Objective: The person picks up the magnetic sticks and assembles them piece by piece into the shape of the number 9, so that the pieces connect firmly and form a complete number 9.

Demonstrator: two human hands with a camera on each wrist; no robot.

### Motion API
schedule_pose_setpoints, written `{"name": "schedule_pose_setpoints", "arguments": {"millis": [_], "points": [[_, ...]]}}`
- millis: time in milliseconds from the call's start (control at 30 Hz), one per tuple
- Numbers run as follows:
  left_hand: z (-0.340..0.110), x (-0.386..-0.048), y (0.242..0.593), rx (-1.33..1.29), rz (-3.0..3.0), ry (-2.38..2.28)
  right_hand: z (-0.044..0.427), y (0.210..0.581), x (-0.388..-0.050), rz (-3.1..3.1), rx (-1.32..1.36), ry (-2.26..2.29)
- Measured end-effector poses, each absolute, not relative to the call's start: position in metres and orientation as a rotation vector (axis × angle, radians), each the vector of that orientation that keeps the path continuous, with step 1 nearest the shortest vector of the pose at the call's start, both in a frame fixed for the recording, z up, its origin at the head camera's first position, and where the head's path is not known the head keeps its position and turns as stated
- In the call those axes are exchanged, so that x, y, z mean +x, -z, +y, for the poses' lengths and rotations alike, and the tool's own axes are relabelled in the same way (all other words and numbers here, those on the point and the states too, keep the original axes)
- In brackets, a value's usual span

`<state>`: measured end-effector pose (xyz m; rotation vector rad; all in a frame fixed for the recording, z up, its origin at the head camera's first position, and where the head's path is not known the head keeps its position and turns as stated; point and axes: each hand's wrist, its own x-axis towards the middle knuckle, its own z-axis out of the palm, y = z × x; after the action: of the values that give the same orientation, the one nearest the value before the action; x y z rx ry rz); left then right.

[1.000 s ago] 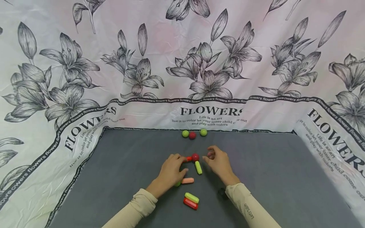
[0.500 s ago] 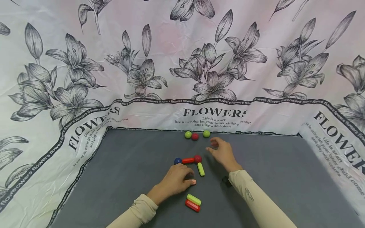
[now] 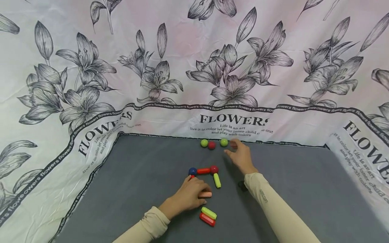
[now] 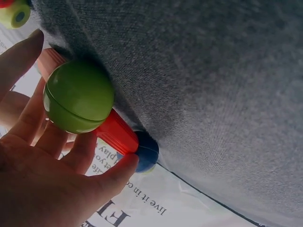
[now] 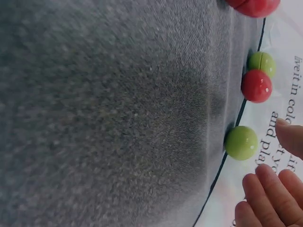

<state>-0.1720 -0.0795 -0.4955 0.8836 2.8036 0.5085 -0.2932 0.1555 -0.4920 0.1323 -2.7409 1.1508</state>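
Left hand (image 3: 191, 195): fingers curled round a green ball (image 4: 78, 97), which sits low over the grey table (image 3: 139, 168). Thumb stands apart from the ball, beside the pink stick (image 3: 206, 194). One fingertip touches the lower red stick (image 4: 118, 132), which runs between the green ball and the blue ball (image 3: 192, 171).

Right hand (image 3: 242, 156): holding nothing; thumb and fingers apart, just beside the nearer-to-hand rear green ball (image 5: 241, 143). Contact not seen.

Changes vs. 0.5 s ago: right hand has moved farther toward the back edge. Only the pink stick's tip showed then; most of its length shows now. An end of the lower red stick has come into sight below the blue ball. Unchanged: upper red stick (image 3: 203, 171) joining blue ball to red ball (image 3: 214, 169), with a yellow stick (image 3: 217, 181) leading off the latter.
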Motion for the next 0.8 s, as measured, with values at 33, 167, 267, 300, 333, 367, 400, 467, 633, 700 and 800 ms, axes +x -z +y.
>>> {"name": "schedule_pose_setpoints", "arguments": {"millis": [33, 167, 267, 300, 333, 367, 400, 467, 633, 700, 800], "points": [[-0.080, -0.173, 0.495, 0.885, 2.802, -0.502, 0.156, 0.493, -0.295, -2.737, 0.122, -1.158], [-0.080, -0.174, 0.495, 0.879, 2.793, -0.491, 0.156, 0.497, -0.302, -2.742, 0.093, -1.182], [-0.080, -0.174, 0.496, 0.872, 2.785, -0.497, 0.156, 0.502, -0.307, -2.742, 0.065, -1.215], [-0.080, -0.174, 0.496, 0.871, 2.784, -0.500, 0.156, 0.503, -0.308, -2.738, 0.053, -1.227], [-0.080, -0.174, 0.496, 0.870, 2.783, -0.500, 0.156, 0.504, -0.310, -2.733, 0.048, -1.235], [-0.080, -0.174, 0.496, 0.870, 2.785, -0.501, 0.156, 0.504, -0.311, -2.728, 0.041, -1.242], [-0.081, -0.174, 0.496, 0.869, 2.787, -0.503, 0.156, 0.505, -0.313, -2.721, 0.035, -1.254], [-0.082, -0.174, 0.497, 0.870, 2.793, -0.504, 0.156, 0.505, -0.315, -2.708, 0.027, -1.269], [-0.084, -0.173, 0.497, 0.877, 2.812, -0.518, 0.154, 0.506, -0.322, -2.699, 0.019, -1.275], [-0.083, -0.173, 0.498, 0.877, 2.817, -0.525, 0.154, 0.506, -0.324, -2.701, 0.029, -1.268], [-0.082, -0.173, 0.499, 0.876, 2.821, -0.528, 0.156, 0.508, -0.325, -2.703, 0.041, -1.265]]}}
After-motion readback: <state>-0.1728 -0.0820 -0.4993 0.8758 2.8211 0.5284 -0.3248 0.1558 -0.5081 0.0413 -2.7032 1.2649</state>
